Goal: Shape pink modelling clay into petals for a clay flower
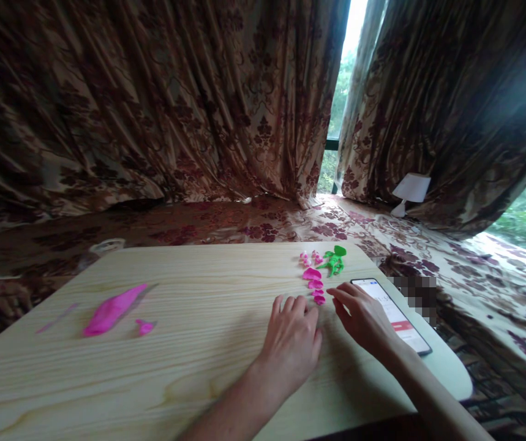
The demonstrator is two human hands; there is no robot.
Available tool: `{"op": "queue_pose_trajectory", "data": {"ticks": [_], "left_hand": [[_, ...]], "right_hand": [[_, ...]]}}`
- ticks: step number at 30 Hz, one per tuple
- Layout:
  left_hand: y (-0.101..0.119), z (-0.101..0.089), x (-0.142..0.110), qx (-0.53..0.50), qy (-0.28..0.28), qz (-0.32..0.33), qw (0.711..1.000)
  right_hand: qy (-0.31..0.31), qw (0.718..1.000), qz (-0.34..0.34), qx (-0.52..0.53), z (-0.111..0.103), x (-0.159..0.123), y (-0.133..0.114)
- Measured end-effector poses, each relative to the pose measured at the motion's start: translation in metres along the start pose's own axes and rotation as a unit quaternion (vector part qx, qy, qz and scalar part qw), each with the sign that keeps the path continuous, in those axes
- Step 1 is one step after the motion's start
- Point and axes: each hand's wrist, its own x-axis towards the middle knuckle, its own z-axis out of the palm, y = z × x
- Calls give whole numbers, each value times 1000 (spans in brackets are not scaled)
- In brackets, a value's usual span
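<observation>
Head view: Pink petal-shaped pieces point(315, 285) lie in a column on the tabletop point(207, 306), right of its middle and toward the far edge. The column runs away from the person; the long axis of each piece lies roughly crosswise. Pink-and-white pieces point(305, 260) sit at the column's far end. Just right of these, a green plastic leaf piece point(335, 262) points its broad leaf toward the far right, its prongs toward the near side.

The left hand point(294, 337) is palm down, fingers bent, near the column's close end; its grip cannot be told. The right hand point(359, 315) is relaxed, thumb and index finger parted, beside the nearest petal.

The green piece is near the far edge. On the left, a broad stretch of wood grain separates the column from an elongated pink piece point(111, 313), slanting far right.

A smartphone point(412, 331) lies face up, partly under the right forearm, near the right edge. Its screen shows a red bar and large digits, partly covered and not fully legible.
</observation>
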Motion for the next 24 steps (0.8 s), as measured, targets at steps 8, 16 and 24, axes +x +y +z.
{"op": "queue_pose_trajectory", "data": {"ticks": [8, 16, 24], "left_hand": [[-128, -77, -94, 13, 103, -207, 973], [-184, -98, -137, -103, 151, -319, 930], [-155, -72, -96, -393, 138, -310, 855]], "right_hand": [[29, 990, -134, 39, 28, -35, -2], [-3, 975, -189, 116, 25, 1, -96], [-71, 903, -74, 416, 71, 57, -155]]}}
